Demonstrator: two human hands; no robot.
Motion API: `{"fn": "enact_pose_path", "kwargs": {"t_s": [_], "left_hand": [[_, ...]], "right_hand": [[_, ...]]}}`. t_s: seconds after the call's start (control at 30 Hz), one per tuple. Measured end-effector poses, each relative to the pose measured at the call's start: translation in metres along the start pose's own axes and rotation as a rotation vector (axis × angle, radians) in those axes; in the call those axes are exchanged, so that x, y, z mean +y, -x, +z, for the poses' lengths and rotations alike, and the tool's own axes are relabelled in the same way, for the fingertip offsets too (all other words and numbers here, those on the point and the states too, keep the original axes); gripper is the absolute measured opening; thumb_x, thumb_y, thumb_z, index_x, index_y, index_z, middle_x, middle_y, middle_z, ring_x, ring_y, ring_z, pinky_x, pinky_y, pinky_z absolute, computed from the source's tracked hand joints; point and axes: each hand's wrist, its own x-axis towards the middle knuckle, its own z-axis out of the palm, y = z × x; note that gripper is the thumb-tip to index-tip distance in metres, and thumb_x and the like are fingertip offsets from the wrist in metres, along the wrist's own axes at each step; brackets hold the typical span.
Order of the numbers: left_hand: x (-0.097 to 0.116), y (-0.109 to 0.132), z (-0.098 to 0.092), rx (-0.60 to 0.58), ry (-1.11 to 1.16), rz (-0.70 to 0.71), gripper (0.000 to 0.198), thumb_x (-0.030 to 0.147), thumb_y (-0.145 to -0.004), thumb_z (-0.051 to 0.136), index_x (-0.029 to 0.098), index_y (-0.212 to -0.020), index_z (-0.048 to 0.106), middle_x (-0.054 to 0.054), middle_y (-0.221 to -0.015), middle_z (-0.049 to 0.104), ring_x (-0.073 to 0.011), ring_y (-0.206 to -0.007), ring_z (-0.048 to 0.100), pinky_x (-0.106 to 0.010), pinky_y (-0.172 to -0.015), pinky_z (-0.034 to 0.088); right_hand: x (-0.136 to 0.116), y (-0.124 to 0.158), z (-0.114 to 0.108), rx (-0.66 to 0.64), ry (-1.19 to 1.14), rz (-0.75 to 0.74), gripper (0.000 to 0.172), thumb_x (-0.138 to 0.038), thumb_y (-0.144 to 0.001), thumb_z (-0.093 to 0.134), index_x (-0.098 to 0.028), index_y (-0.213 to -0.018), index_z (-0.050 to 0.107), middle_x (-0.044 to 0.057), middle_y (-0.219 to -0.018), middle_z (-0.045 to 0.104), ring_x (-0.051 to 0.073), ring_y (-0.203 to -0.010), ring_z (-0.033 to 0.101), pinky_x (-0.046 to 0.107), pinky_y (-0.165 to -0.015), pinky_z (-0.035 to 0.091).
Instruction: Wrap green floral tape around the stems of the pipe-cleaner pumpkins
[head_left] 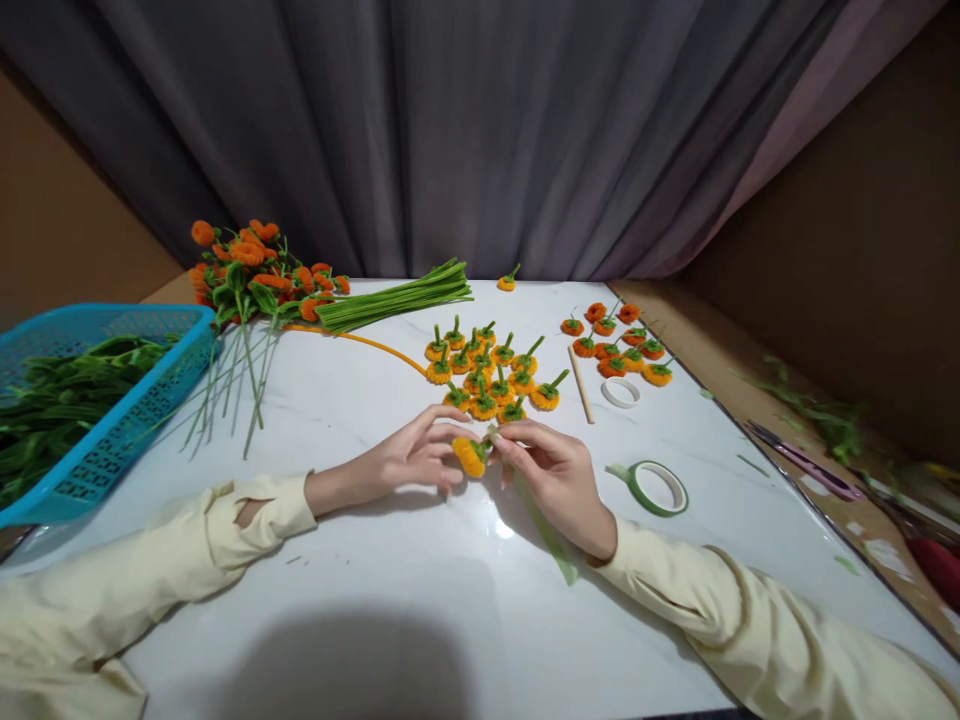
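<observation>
Our right hand pinches the short green stem of a yellow flower between thumb and fingertips, its fluffy head turned towards our left hand. That left hand has its fingers parted and slightly bent just beside the bloom – whether they touch it, we cannot tell. A strip of pale green tape trails from beneath our right palm onto the white tabletop, whose glossy, faintly veined face throws back a bright glare between our hands. Nearer to us, below the left hand, lies a broad soft shadow.

Just right of our right hand rests a roll of green tape; beyond it are a white ring, a wooden stick and a group of orange flowers. Straight ahead of both hands we see a cluster of yellow flowers, stems up. Far ahead of the left hand lie green stems and an orange bouquet, while a blue basket of green leaves sits off to its left.

Past the table's far edge, a grey pleated curtain hangs – brown panels flank it on either side of us.
</observation>
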Motion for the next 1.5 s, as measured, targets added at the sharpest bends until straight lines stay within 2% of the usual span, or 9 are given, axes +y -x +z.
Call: {"fn": "enact_pose_path", "kwargs": {"t_s": [0.1, 0.27, 0.43, 0.57, 0.7, 0.8, 1.03, 1.17, 1.5], "left_hand": [[0.002, -0.006, -0.004, -0.090, 0.314, -0.188, 0.040, 0.038, -0.083, 0.061, 0.017, -0.116, 0.050, -0.015, -0.105, 0.064, -0.0238, -0.087, 0.066, -0.031, -0.064, 0.053], [0.003, -0.007, -0.005, 0.033, 0.314, -0.237, 0.037, 0.032, -0.077, 0.072, 0.015, -0.105, 0.056, -0.009, -0.092, 0.067, -0.0170, -0.077, 0.064, -0.026, -0.064, 0.051], [0.003, -0.005, 0.000, 0.184, 0.067, -0.050, 0.030, 0.029, -0.076, 0.073, 0.017, -0.100, 0.060, -0.004, -0.098, 0.061, -0.0128, -0.082, 0.060, -0.026, -0.074, 0.051], [0.002, -0.003, 0.003, 0.288, -0.211, 0.126, 0.025, 0.024, -0.076, 0.072, 0.018, -0.099, 0.064, -0.005, -0.105, 0.054, -0.0146, -0.096, 0.058, -0.025, -0.081, 0.052], [-0.001, -0.001, 0.005, 0.318, -0.485, 0.292, 0.025, 0.026, -0.079, 0.068, 0.019, -0.102, 0.063, -0.008, -0.106, 0.052, -0.0177, -0.103, 0.055, -0.026, -0.078, 0.057], [-0.002, 0.001, 0.006, 0.304, -0.615, 0.378, 0.025, 0.027, -0.080, 0.067, 0.018, -0.103, 0.061, -0.009, -0.107, 0.055, -0.0190, -0.106, 0.055, -0.029, -0.080, 0.058], [-0.001, 0.002, 0.006, 0.268, -0.751, 0.430, 0.026, 0.028, -0.081, 0.067, 0.016, -0.103, 0.058, -0.010, -0.101, 0.063, -0.0198, -0.097, 0.061, -0.031, -0.083, 0.054], [-0.001, 0.003, 0.007, 0.238, -0.846, 0.522, 0.027, 0.026, -0.082, 0.067, 0.016, -0.104, 0.057, -0.010, -0.098, 0.064, -0.0195, -0.095, 0.060, -0.031, -0.083, 0.051], [-0.007, 0.005, 0.006, 0.244, -0.868, 0.560, 0.033, 0.023, -0.081, 0.067, 0.017, -0.109, 0.050, -0.009, -0.100, 0.061, -0.0178, -0.094, 0.060, -0.028, -0.079, 0.054]], "right_hand": [[0.001, 0.002, -0.002, -0.028, 0.140, -0.133, 0.012, -0.027, -0.086, 0.059, -0.021, -0.082, 0.069, 0.007, -0.085, 0.068, 0.016, -0.070, 0.062, 0.027, -0.058, 0.052], [-0.002, 0.000, -0.001, -0.032, 0.184, -0.190, 0.012, -0.025, -0.087, 0.059, -0.021, -0.082, 0.069, 0.007, -0.085, 0.068, 0.018, -0.076, 0.063, 0.028, -0.061, 0.052], [-0.003, 0.000, -0.002, 0.042, 0.210, -0.187, 0.010, -0.023, -0.085, 0.061, -0.021, -0.082, 0.069, 0.004, -0.079, 0.069, 0.015, -0.064, 0.061, 0.027, -0.062, 0.050], [-0.002, -0.001, -0.002, -0.049, 0.170, -0.056, 0.014, -0.028, -0.086, 0.060, -0.019, -0.077, 0.068, 0.002, -0.064, 0.066, 0.013, -0.055, 0.057, 0.025, -0.059, 0.048], [-0.001, -0.003, 0.000, -0.120, 0.150, 0.023, 0.020, -0.034, -0.086, 0.060, -0.018, -0.076, 0.067, 0.002, -0.062, 0.064, 0.013, -0.057, 0.057, 0.023, -0.057, 0.046], [-0.001, -0.003, 0.000, -0.123, 0.167, -0.008, 0.019, -0.034, -0.086, 0.059, -0.018, -0.077, 0.066, 0.002, -0.063, 0.065, 0.013, -0.057, 0.057, 0.023, -0.057, 0.046], [-0.004, 0.001, -0.001, -0.170, 0.303, -0.188, 0.011, -0.025, -0.088, 0.057, -0.019, -0.083, 0.066, 0.004, -0.076, 0.069, 0.014, -0.065, 0.062, 0.024, -0.063, 0.048], [-0.002, 0.000, 0.000, -0.141, 0.348, -0.168, 0.015, -0.026, -0.088, 0.055, -0.019, -0.078, 0.063, 0.003, -0.068, 0.065, 0.012, -0.058, 0.057, 0.022, -0.056, 0.045], [-0.001, 0.000, 0.002, -0.137, 0.343, -0.138, 0.017, -0.028, -0.087, 0.057, -0.017, -0.075, 0.064, 0.003, -0.068, 0.065, 0.012, -0.058, 0.055, 0.022, -0.056, 0.043]]}}
